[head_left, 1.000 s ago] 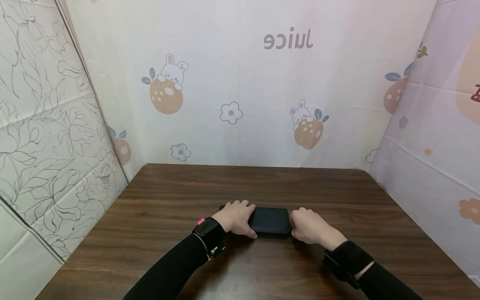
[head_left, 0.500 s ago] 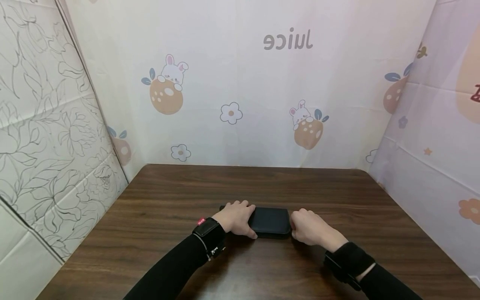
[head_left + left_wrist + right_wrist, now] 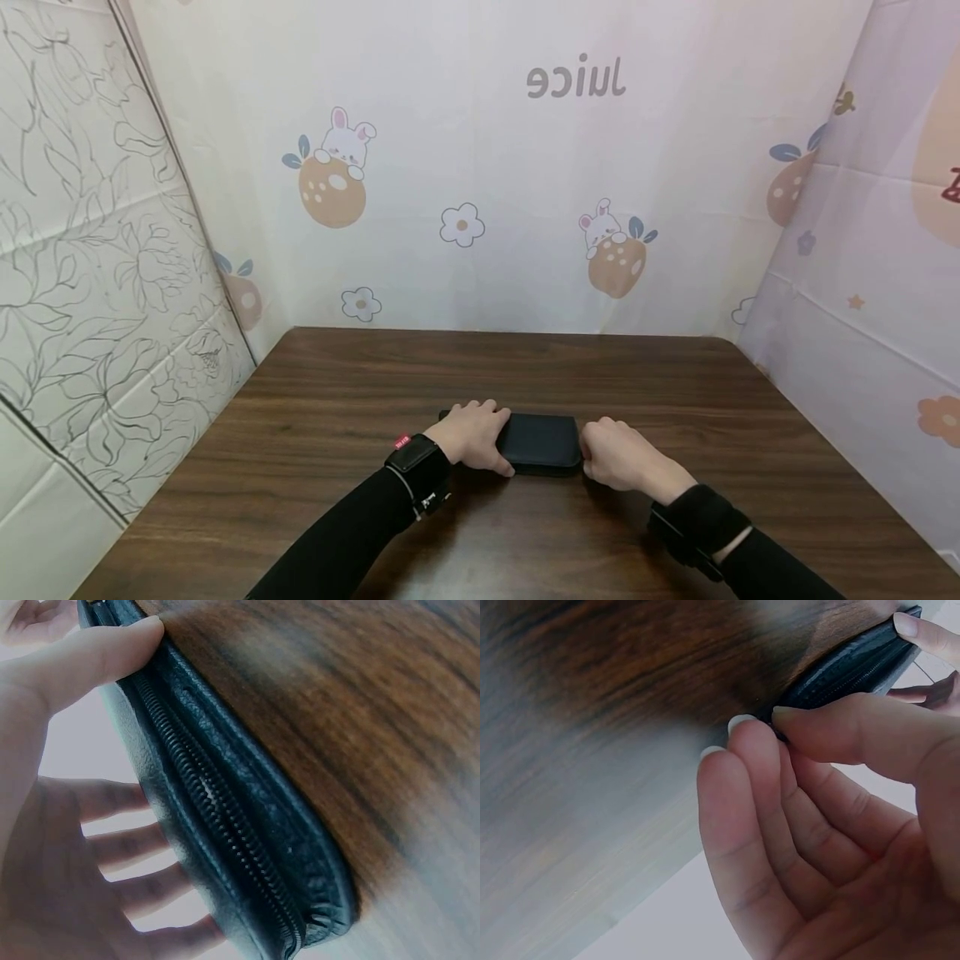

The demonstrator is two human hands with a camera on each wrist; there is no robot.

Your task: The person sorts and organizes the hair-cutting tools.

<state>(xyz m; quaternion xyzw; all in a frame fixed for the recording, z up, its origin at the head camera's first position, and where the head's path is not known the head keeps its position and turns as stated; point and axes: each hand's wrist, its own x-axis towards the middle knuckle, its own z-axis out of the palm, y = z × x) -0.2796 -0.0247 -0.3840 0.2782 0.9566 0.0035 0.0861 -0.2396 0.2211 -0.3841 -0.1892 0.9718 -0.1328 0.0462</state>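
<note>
A black zip wallet [image 3: 542,440], leather-like, lies on the brown wooden table. My left hand [image 3: 472,437] spans its left part, thumb on the front zipped edge and fingers spread across the top. Dark zipper teeth [image 3: 217,802] run along that edge in the left wrist view, and they look closed there. At the wallet's right end my right hand [image 3: 618,454] is curled. In the right wrist view its thumb and index finger pinch at the wallet's corner, with the other fingers bent alongside. Whatever small part sits between those fingertips is hidden.
The wooden tabletop [image 3: 360,375] stretches around both hands. Behind it hangs a pale printed curtain [image 3: 465,167], with more fabric on the left [image 3: 97,275] and right [image 3: 862,275]. Black bands with devices [image 3: 420,475] are strapped to both wrists.
</note>
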